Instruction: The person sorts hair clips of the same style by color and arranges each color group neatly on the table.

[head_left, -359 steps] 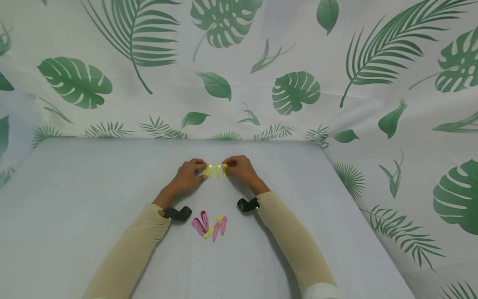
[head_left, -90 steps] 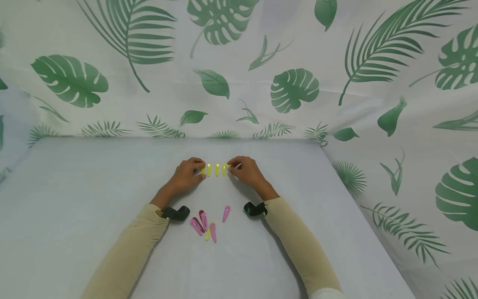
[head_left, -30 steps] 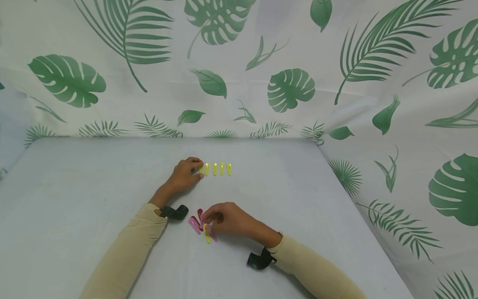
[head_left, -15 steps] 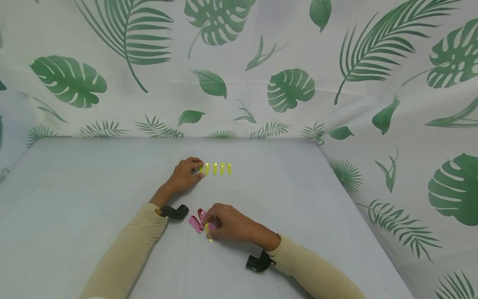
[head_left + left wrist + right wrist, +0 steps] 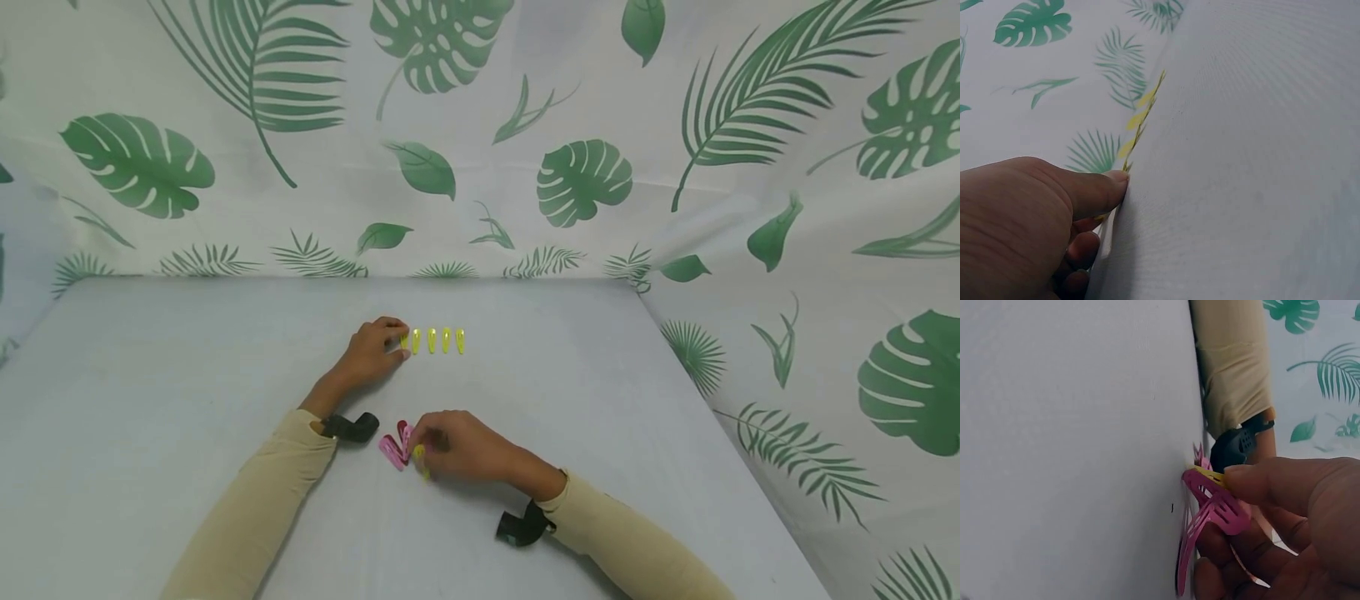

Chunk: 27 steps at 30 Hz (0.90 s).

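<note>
Near the back of the table, several yellow snap hair clips (image 5: 431, 340) stand in an upright row. My left hand (image 5: 372, 348) holds the leftmost clip (image 5: 405, 341) between thumb and fingers, and in the left wrist view the thumb covers most of it. Closer to me, my right hand (image 5: 465, 446) pinches a yellow hair clip (image 5: 419, 455) at the loose pile. A pink clip (image 5: 1229, 515) lies against its fingers in the right wrist view. Left of that hand are pink clips (image 5: 391, 452) and a dark red one (image 5: 402, 427), partly overlapping. Part of the pile is hidden.
A pale cloth covers the table (image 5: 225, 400). Behind and to the right hangs a leaf-print backdrop (image 5: 487, 167). Each wrist wears a black camera, the left camera (image 5: 354, 427) and the right camera (image 5: 522, 525).
The yellow row has grown rightward since the oldest frame. My right hand has left its right end, come back to the pile and taken hold of a yellow clip. My left hand stays put.
</note>
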Each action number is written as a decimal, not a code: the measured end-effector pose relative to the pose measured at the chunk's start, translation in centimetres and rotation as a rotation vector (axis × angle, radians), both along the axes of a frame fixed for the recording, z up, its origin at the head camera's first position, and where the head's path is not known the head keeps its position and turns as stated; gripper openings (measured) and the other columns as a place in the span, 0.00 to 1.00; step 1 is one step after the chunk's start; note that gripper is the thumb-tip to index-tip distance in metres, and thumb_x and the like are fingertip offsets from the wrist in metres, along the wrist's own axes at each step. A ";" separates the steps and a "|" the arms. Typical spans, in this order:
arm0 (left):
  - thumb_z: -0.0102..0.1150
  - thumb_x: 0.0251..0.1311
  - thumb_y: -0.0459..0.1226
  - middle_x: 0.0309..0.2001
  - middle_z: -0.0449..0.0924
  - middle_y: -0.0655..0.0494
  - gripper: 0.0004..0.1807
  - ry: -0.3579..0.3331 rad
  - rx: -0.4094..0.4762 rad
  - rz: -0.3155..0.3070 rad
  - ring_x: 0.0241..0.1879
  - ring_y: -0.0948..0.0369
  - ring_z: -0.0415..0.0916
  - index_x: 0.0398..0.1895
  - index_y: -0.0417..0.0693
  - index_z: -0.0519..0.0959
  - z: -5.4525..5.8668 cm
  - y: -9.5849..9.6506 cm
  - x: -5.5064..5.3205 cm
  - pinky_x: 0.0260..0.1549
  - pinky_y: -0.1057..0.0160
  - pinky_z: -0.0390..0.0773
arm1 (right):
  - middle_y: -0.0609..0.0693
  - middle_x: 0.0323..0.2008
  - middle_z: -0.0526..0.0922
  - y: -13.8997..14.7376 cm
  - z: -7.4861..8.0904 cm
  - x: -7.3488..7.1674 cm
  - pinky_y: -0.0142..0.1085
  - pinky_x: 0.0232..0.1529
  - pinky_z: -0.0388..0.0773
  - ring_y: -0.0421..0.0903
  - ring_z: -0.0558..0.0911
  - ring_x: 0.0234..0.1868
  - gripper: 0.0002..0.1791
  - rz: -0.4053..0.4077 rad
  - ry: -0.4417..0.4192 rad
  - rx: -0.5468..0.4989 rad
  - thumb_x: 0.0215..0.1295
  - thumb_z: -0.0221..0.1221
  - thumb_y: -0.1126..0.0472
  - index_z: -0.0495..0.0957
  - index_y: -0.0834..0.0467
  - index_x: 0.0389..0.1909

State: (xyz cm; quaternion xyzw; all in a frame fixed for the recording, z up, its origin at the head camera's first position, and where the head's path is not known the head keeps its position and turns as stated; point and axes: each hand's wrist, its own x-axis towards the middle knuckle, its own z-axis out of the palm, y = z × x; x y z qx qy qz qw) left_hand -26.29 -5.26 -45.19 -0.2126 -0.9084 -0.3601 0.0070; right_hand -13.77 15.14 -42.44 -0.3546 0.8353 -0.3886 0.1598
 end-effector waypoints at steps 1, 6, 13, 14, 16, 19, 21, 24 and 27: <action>0.62 0.63 0.36 0.62 0.70 0.42 0.25 -0.004 0.001 0.000 0.58 0.45 0.67 0.62 0.35 0.74 0.0 0.0 0.0 0.56 0.45 0.64 | 0.41 0.32 0.79 0.0 0.1 0.0 0.28 0.37 0.71 0.35 0.72 0.33 0.10 -0.002 0.002 -0.006 0.61 0.61 0.72 0.81 0.57 0.40; 0.62 0.63 0.36 0.63 0.70 0.43 0.25 -0.011 -0.002 -0.001 0.57 0.45 0.67 0.62 0.36 0.73 0.0 0.0 0.0 0.56 0.45 0.64 | 0.46 0.38 0.84 0.3 0.2 -0.3 0.30 0.40 0.75 0.35 0.76 0.34 0.09 -0.001 -0.044 -0.044 0.63 0.59 0.72 0.82 0.60 0.42; 0.61 0.64 0.37 0.63 0.70 0.44 0.25 -0.010 -0.008 -0.002 0.52 0.48 0.69 0.63 0.37 0.73 0.0 0.0 -0.1 0.53 0.48 0.66 | 0.47 0.38 0.84 0.6 -0.2 -0.7 0.31 0.42 0.77 0.36 0.78 0.37 0.08 -0.036 -0.079 -0.106 0.65 0.60 0.69 0.84 0.61 0.43; 0.61 0.64 0.37 0.63 0.70 0.44 0.25 -0.010 -0.009 -0.003 0.52 0.48 0.69 0.63 0.37 0.73 -0.1 0.0 -0.1 0.53 0.47 0.66 | 0.47 0.38 0.84 0.6 -0.2 -0.8 0.32 0.43 0.77 0.36 0.79 0.37 0.08 -0.044 -0.079 -0.117 0.64 0.61 0.69 0.84 0.61 0.42; 0.61 0.64 0.37 0.63 0.70 0.44 0.25 -0.008 -0.008 -0.003 0.52 0.49 0.69 0.63 0.37 0.73 -0.1 0.0 -0.1 0.53 0.47 0.65 | 0.48 0.38 0.85 0.6 -0.2 -0.9 0.33 0.45 0.77 0.38 0.81 0.39 0.07 -0.064 -0.091 -0.147 0.65 0.61 0.70 0.84 0.62 0.41; 0.62 0.63 0.37 0.62 0.70 0.43 0.25 -0.004 -0.007 -0.001 0.52 0.48 0.70 0.62 0.36 0.74 0.0 0.0 -0.1 0.53 0.47 0.66 | 0.49 0.38 0.85 0.7 -0.4 -1.2 0.33 0.47 0.77 0.40 0.82 0.41 0.06 -0.088 -0.115 -0.179 0.65 0.60 0.70 0.84 0.63 0.40; 0.62 0.63 0.36 0.62 0.71 0.43 0.25 0.004 -0.007 -0.002 0.52 0.48 0.70 0.62 0.35 0.74 0.0 0.0 -0.1 0.52 0.47 0.66 | 0.49 0.38 0.85 0.8 -0.5 -1.4 0.33 0.46 0.77 0.41 0.83 0.41 0.06 -0.106 -0.134 -0.189 0.65 0.60 0.69 0.84 0.63 0.39; 0.62 0.63 0.36 0.62 0.71 0.43 0.25 0.001 -0.011 -0.001 0.52 0.48 0.70 0.62 0.35 0.74 0.1 0.0 -0.1 0.52 0.47 0.65 | 0.46 0.36 0.86 1.0 -0.6 -1.7 0.33 0.42 0.78 0.40 0.82 0.37 0.05 -0.123 -0.157 -0.173 0.66 0.60 0.67 0.85 0.60 0.39; 0.61 0.63 0.36 0.62 0.70 0.43 0.25 -0.010 -0.013 0.003 0.52 0.48 0.70 0.62 0.36 0.73 0.1 0.0 -0.1 0.53 0.47 0.65 | 0.44 0.34 0.86 1.2 -0.6 -2.0 0.32 0.38 0.76 0.40 0.80 0.34 0.06 -0.143 -0.169 -0.156 0.66 0.61 0.65 0.85 0.58 0.40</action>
